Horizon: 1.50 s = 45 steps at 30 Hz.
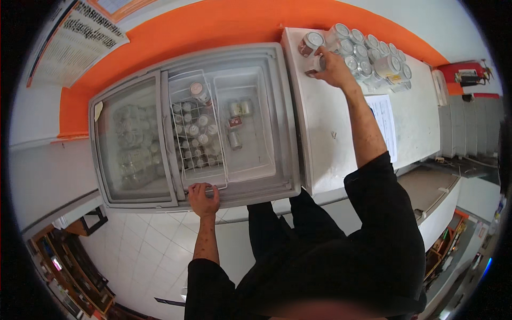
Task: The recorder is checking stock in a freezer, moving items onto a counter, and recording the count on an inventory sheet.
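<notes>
An open chest freezer (288,133) lies below me, its sliding glass lid (133,144) pushed to the left. My left hand (202,197) grips the freezer's near rim by the lid's edge. A white wire basket (197,133) inside holds several small tubs, and a few more cans (234,125) lie on the freezer floor to its right. My right hand (330,66) reaches across the white counter (330,138) on the right and closes on a small tub (314,65) at the near edge of a cluster of round tubs (368,56).
A printed sheet of paper (384,120) lies on the counter near my right forearm. An orange band (213,26) runs along the wall behind the freezer. White floor tiles (144,240) lie under my feet, with shelves of goods (69,272) at the lower left.
</notes>
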Tool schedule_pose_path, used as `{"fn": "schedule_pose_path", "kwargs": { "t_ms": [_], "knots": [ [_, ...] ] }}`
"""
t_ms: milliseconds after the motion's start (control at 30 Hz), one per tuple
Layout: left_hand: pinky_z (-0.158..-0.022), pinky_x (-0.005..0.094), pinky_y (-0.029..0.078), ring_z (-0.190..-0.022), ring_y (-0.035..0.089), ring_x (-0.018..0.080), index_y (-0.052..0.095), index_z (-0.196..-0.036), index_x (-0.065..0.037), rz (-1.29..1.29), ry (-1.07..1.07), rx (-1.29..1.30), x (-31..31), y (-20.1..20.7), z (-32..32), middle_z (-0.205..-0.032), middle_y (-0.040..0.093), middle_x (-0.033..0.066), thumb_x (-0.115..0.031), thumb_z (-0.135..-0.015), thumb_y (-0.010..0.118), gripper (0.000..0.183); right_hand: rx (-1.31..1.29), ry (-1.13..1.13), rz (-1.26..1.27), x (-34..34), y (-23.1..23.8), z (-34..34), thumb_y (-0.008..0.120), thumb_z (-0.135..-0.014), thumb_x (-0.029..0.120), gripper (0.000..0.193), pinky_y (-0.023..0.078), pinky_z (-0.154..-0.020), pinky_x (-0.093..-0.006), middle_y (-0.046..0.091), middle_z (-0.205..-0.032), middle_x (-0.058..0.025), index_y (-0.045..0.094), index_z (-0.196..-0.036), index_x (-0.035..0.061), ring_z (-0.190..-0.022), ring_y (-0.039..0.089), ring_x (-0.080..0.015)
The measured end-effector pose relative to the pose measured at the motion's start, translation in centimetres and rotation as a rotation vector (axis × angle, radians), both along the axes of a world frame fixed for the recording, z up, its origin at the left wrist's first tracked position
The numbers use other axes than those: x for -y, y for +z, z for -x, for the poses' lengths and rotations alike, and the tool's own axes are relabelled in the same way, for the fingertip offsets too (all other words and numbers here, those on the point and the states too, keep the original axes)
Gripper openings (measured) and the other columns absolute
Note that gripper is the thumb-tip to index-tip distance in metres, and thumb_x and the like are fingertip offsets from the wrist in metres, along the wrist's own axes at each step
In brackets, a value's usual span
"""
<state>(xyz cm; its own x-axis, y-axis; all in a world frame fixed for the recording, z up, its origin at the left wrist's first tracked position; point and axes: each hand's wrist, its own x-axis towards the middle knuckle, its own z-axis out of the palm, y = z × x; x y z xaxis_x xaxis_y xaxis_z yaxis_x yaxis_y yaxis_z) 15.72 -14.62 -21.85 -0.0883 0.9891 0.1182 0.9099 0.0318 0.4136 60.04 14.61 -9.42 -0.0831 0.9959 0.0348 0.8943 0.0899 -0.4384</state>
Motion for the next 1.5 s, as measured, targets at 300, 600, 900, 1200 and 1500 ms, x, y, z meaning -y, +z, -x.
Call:
{"fn": "schedule_pose_path", "kwargs": {
  "t_ms": [300,600,900,1200,1500],
  "knots": [
    [-0.078,0.0408,0.046,-0.089,0.056,0.0304,0.061,-0.075,-0.010,-0.018,0.036,0.057,0.1,0.1,0.9,-0.081,0.062,0.0046,-0.018,-0.070,0.071,0.013,0.336,-0.161,-0.498,4.1,-0.8,8.3,0.079,-0.066,0.019,0.050,0.049,-0.086,-0.0458,0.060,-0.108,-0.0233,0.058,-0.110,0.0081,-0.105,0.057,-0.0387],
    [-0.075,0.0390,0.046,-0.088,0.056,0.0270,0.062,-0.075,-0.010,0.031,0.003,0.039,-0.3,0.3,-0.1,-0.080,0.062,0.0022,-0.018,-0.069,0.071,0.013,0.058,0.047,0.656,6.2,-31.8,24.5,0.065,-0.083,0.028,0.043,0.047,-0.092,-0.0472,0.059,-0.116,-0.0189,0.058,-0.121,0.0080,-0.112,0.056,-0.0367],
    [-0.077,0.0407,0.044,-0.092,0.056,0.0267,0.064,-0.081,-0.011,0.082,-0.065,0.052,0.3,0.1,0.3,-0.085,0.063,0.0024,-0.018,-0.068,0.070,0.016,0.526,0.285,0.425,5.5,-38.8,28.6,0.064,-0.083,0.016,0.040,0.039,-0.100,-0.0447,0.044,-0.136,-0.0098,0.056,-0.121,0.0107,-0.127,0.043,-0.0272],
    [-0.077,0.0394,0.045,-0.092,0.056,0.0263,0.063,-0.077,-0.011,0.114,-0.025,0.009,-0.7,0.6,0.0,-0.083,0.063,0.0017,-0.020,-0.070,0.071,0.014,0.247,0.182,0.747,6.6,-35.4,24.0,0.068,-0.082,0.016,0.056,0.046,-0.095,-0.0447,0.048,-0.132,-0.0155,0.044,-0.132,0.0104,-0.117,0.053,-0.0332],
    [-0.075,0.0421,0.045,-0.085,0.056,0.0310,0.063,-0.078,-0.009,0.060,-0.045,0.022,0.3,0.5,1.0,-0.080,0.063,0.0058,-0.014,-0.071,0.070,0.012,0.462,0.422,0.650,4.1,-35.4,30.1,0.057,-0.091,0.015,0.061,0.048,-0.092,-0.0462,0.040,-0.142,-0.0112,0.032,-0.145,0.0267,-0.120,0.052,-0.0346]
  ]
}}
